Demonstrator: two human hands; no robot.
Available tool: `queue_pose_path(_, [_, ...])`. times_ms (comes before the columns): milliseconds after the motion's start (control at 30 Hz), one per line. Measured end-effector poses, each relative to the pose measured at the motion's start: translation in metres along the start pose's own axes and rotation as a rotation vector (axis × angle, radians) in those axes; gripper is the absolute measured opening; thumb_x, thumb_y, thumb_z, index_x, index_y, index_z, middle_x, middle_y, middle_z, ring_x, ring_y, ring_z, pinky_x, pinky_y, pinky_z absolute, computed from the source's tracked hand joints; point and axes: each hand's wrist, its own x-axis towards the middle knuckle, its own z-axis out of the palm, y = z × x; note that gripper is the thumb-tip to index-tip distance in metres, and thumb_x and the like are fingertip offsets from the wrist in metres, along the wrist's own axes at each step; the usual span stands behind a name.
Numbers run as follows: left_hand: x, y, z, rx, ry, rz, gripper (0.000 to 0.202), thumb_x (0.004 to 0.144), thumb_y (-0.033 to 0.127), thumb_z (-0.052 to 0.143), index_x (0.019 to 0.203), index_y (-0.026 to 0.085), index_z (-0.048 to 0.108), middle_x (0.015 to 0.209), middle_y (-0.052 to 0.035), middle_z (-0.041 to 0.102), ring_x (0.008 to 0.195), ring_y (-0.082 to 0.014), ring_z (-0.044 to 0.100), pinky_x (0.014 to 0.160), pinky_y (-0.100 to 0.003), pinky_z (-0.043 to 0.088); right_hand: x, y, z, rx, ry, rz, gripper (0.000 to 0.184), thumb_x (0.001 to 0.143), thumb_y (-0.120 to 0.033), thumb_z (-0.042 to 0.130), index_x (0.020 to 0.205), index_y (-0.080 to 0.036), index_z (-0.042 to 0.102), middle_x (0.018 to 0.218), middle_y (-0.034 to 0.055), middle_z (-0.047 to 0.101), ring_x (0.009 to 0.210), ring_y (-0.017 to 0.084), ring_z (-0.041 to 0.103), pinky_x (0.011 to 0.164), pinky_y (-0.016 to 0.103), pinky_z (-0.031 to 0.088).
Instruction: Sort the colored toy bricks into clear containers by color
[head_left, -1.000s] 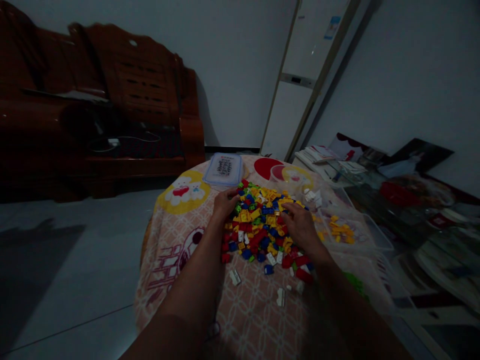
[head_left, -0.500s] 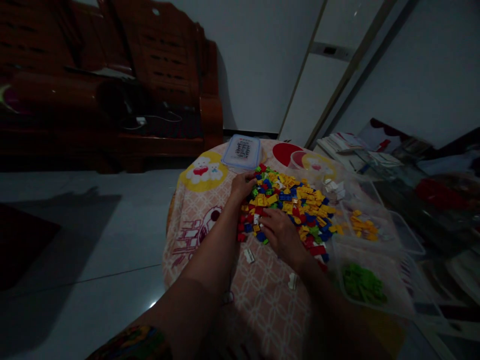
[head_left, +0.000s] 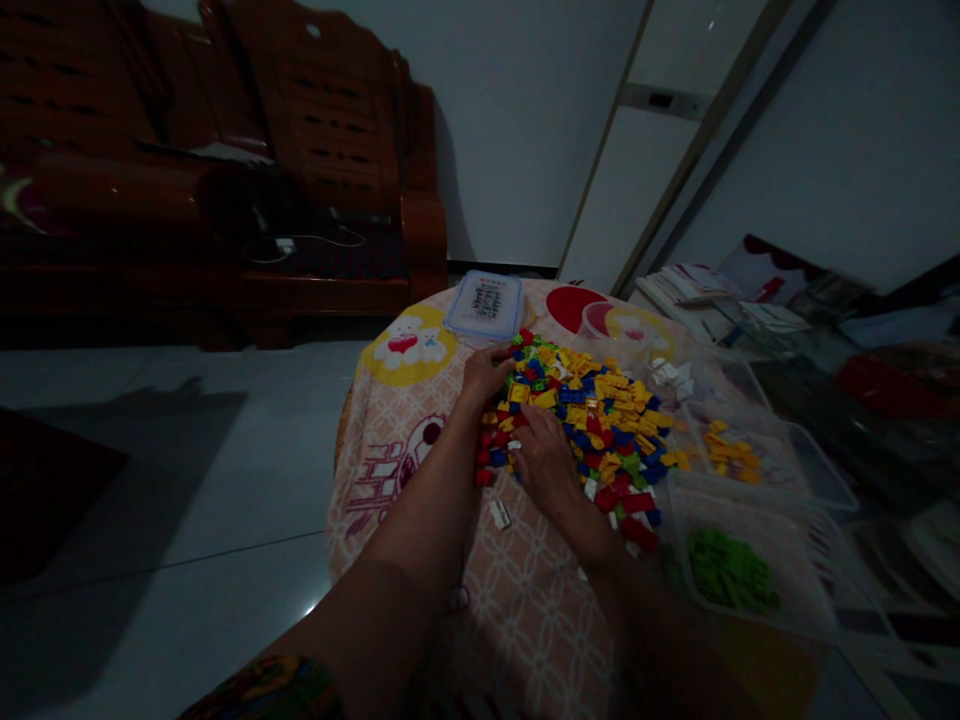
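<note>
A heap of coloured toy bricks [head_left: 574,395] in yellow, blue, red, green and white lies on the cloth-covered table. My left hand [head_left: 486,373] rests against the heap's left edge, its fingers loosely apart and holding nothing visible; the fingertips are partly hidden among bricks. Over the near left part of the heap is my right hand [head_left: 547,462], with thumb and fingers closed around a small white brick [head_left: 514,445]. Another white brick [head_left: 500,515] lies alone on the tablecloth [head_left: 525,580], just in front of the heap.
Right of the heap stand clear plastic boxes, one with green bricks [head_left: 731,570], another with yellow bricks [head_left: 731,452]. White pieces [head_left: 670,378] lie behind them. A blue-rimmed lidded box [head_left: 486,305] sits at the table's back. Beyond stands a wooden bench [head_left: 330,150].
My right hand has shifted slightly left, its fingers closing over the white brick at the heap's near edge. My left hand has stayed almost still.
</note>
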Motion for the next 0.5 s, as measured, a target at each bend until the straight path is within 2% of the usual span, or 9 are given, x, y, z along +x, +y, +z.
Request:
queue_pose_path(133, [0.001, -0.002, 0.002, 0.005, 0.002, -0.017, 0.03, 0.082, 0.025, 0.065, 0.109, 0.02, 0.076, 0.112, -0.0033, 0.076, 0.106, -0.0207, 0.069, 0.098, -0.029, 0.051, -0.003, 0.002, -0.005, -0.011, -0.006, -0.012, 0.03, 0.086, -0.003, 0.049, 0.104, -0.015, 0.069, 0.143, 0.0187, 0.055, 0.137, 0.028, 0.044, 0.114, 0.055, 0.036])
queue_pose_path(300, [0.002, -0.002, 0.002, 0.005, 0.001, -0.007, 0.031, 0.082, 0.025, 0.065, 0.11, 0.019, 0.076, 0.114, -0.004, 0.076, 0.107, -0.0217, 0.069, 0.099, -0.031, 0.051, -0.005, -0.004, -0.016, -0.034, -0.032, 0.028, 0.029, 0.087, -0.002, 0.046, 0.104, -0.011, 0.069, 0.143, 0.0225, 0.054, 0.137, 0.029, 0.044, 0.116, 0.053, 0.033])
queue_pose_path(367, [0.001, -0.001, 0.0, 0.002, -0.011, 0.009, 0.032, 0.081, 0.025, 0.065, 0.11, 0.02, 0.076, 0.113, -0.004, 0.076, 0.107, -0.0226, 0.069, 0.099, -0.032, 0.051, -0.009, -0.008, -0.025, -0.02, -0.014, 0.03, 0.029, 0.09, -0.005, 0.046, 0.107, -0.012, 0.068, 0.142, 0.0215, 0.055, 0.135, 0.03, 0.045, 0.115, 0.053, 0.033])
queue_pose_path(433, [0.001, 0.0, -0.002, 0.012, -0.016, 0.017, 0.032, 0.081, 0.025, 0.064, 0.11, 0.02, 0.077, 0.113, -0.0045, 0.076, 0.108, -0.0233, 0.069, 0.1, -0.033, 0.051, -0.014, -0.01, -0.036, 0.023, -0.005, 0.033, 0.026, 0.092, -0.011, 0.048, 0.108, -0.014, 0.068, 0.134, 0.0186, 0.062, 0.126, 0.029, 0.053, 0.11, 0.05, 0.039])
queue_pose_path(500, [0.0, 0.001, -0.003, 0.02, -0.017, 0.018, 0.033, 0.081, 0.025, 0.064, 0.11, 0.02, 0.077, 0.113, -0.0043, 0.076, 0.108, -0.0233, 0.069, 0.099, -0.033, 0.051, -0.018, -0.008, -0.049, 0.101, -0.024, 0.049, 0.024, 0.092, -0.015, 0.05, 0.106, -0.016, 0.069, 0.117, 0.0147, 0.07, 0.11, 0.027, 0.062, 0.099, 0.044, 0.048])
